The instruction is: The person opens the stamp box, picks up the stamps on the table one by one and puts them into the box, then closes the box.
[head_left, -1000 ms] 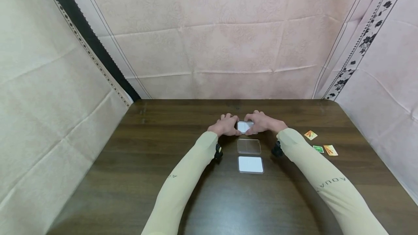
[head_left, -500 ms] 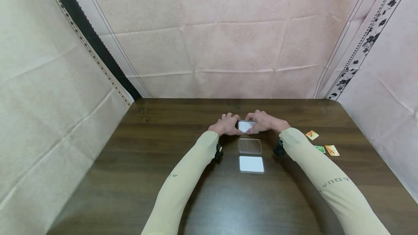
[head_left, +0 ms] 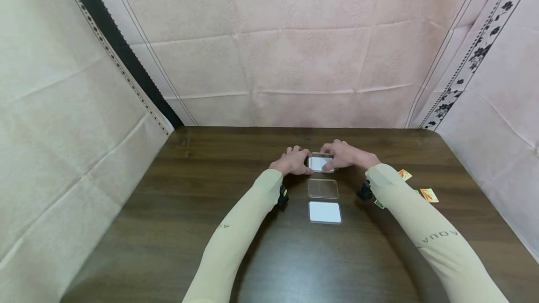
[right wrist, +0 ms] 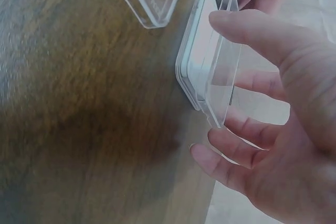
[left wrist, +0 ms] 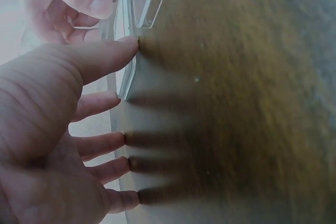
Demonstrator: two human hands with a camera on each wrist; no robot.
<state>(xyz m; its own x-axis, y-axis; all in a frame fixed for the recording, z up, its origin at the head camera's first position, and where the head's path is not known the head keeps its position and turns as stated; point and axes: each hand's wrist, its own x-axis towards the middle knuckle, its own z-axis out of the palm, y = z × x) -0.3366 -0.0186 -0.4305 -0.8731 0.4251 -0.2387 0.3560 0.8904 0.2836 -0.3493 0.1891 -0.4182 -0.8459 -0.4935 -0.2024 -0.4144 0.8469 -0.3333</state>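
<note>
Pale cream cloth hangings (head_left: 294,64), creased and patterned, behind the table and at both sides; a black floral border (head_left: 480,53) runs down the right one.

Table (head_left: 269,265), dark brown, wood-grained, glossy at the near middle.

Sleeves, two, pale yellow: left sleeve (head_left: 236,233) and right sleeve (head_left: 438,233), both lettered, the right more legibly.

Left hand (head_left: 292,161): thumb and forefinger pinch the left end of the white-filled case; the other fingertips rest on the table.

Right hand (head_left: 344,154): grips the clear cover between thumb and fingers, above the white-filled case.

White-filled case (head_left: 317,163), one, clear plastic rim, lying on the table between the hands, toward the far side.

Clear cover (right wrist: 221,85), one, held tilted over that case, its right end standing apart from it; contact elsewhere cannot be told.

Near case (head_left: 325,212), one, white in a clear rim, flat, nearest the person.

Loose clear cover (head_left: 323,189), one, flat, between the two cases.

Black wrist devices (head_left: 283,196), two, one at each wrist.

Orange-toned cards, two: one (head_left: 429,195) right of the right sleeve, one (head_left: 405,175) partly behind it.

Green card (head_left: 379,204), one, partly hidden, at the right sleeve's inner edge.
</note>
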